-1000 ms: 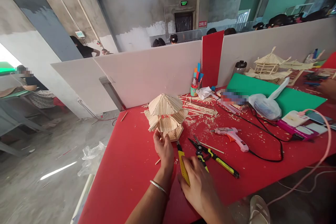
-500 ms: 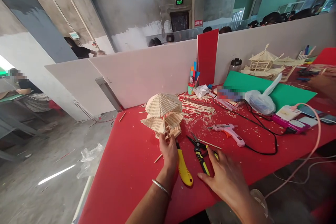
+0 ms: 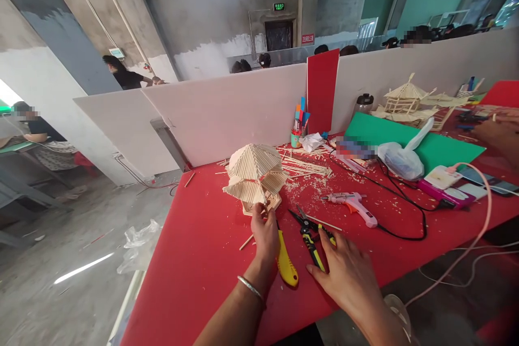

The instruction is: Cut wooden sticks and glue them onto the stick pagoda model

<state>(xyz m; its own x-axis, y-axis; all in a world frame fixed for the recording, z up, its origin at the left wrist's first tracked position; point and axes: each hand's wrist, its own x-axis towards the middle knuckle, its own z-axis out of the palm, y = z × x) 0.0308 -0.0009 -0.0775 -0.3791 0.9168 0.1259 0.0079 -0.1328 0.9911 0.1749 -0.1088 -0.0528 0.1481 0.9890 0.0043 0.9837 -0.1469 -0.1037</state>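
Observation:
A small pavilion model of pale wooden sticks, with a two-tiered ribbed roof, stands upright on the red table. My left hand is closed with its fingertips at the model's near lower side, under the roof edge; its exact grip is partly hidden. Just right of that wrist lies a yellow-handled knife, its far end beside the hand. My right hand is open, fingers spread, low over the tabletop. Its index fingertip reaches the black-and-yellow handles of the pruning shears, whose blades are parted; I cannot tell if it touches.
Beyond the shears lies a pink glue gun with a black cord. Loose sticks and shavings litter the red table. A pen cup, a plastic bag and a power strip stand farther back. Another person's hand is at right.
The pavilion model has turned slightly, its front roof corner swinging right. My left hand has moved a little right and up with it. My right hand has hardly moved.

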